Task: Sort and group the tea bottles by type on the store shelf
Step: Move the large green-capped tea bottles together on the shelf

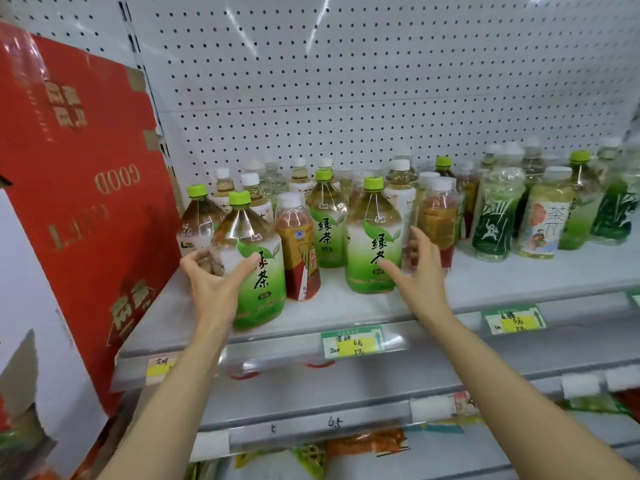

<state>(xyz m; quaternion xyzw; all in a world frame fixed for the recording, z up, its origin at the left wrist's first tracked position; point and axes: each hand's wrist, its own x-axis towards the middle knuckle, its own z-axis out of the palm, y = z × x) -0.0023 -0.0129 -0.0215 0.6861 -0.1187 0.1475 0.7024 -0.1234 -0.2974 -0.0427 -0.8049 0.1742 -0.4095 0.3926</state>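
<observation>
On a white store shelf [346,308], the left hand [214,275] wraps a large green tea bottle [254,268] at seven o'clock near the front edge. The right hand [420,268], fingers spread wide, touches a second green tea bottle [374,237] at centre. A red-brown tea bottle [299,247] stands between them. Mixed bottles crowd toward two o'clock.

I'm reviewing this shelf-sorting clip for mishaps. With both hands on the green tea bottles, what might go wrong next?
The left hand grips a green tea bottle standing near the shelf's front edge; a careless nudge may tip it off. A brown-label bottle stands close beside it, so sliding could knock it over. The right hand may bump the red-brown bottle behind it.
</observation>
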